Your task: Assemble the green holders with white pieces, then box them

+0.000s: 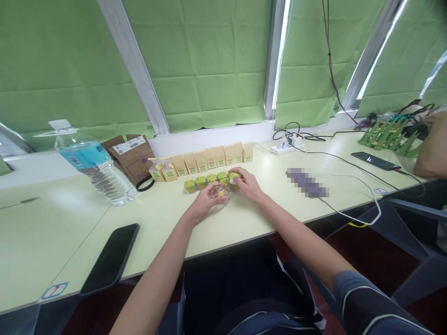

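My left hand (206,199) is curled around a small clear plastic case (223,192) with something yellow inside, held just above the pale table (70,232). My right hand (246,183) closes its fingers on a small green-and-yellow cube (234,177) at the right end of a row of like green cubes (204,182). Behind them stands a row of several small tan cartons (206,160) with green labels.
A large water bottle (96,167) lies at the left beside an open cardboard box (131,156). A black phone (111,258) rests near the front edge. A power strip (288,146), cables, another phone (375,161) and a green rack (389,135) sit right, by another person's arm (431,153).
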Motion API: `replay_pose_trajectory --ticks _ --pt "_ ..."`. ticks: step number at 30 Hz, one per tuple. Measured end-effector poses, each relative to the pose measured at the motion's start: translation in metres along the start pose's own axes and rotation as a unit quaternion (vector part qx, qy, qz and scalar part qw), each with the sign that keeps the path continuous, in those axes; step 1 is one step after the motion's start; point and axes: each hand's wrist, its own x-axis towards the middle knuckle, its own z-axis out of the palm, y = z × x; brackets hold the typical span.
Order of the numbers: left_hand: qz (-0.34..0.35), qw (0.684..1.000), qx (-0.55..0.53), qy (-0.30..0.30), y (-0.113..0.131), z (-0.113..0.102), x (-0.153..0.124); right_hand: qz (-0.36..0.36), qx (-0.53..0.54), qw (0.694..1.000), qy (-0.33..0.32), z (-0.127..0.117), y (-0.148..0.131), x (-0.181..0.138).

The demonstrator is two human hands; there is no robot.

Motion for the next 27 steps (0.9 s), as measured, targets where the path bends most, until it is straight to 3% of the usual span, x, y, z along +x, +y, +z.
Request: replay_pose_trajectory --ticks 6,15,27 --pt "0.022 1.0 -0.013 0.015 0.0031 -0.0021 -0.0004 -0.054 0.005 0.999 0.005 0.0004 -0.0088 -0.0022" --pt "0.059 0.995 -0.04 0.068 -0.0003 -0.0065 0.0043 -0.05 0.068 0.996 -0.018 0.0017 -0.0068 -0.0046" --pt "0.061 0.994 -0.017 0.086 0.0035 -0.0076 0.0025 -0.057 0.076 0.995 -0.037 0.0044 -0.0033 -0.0023"
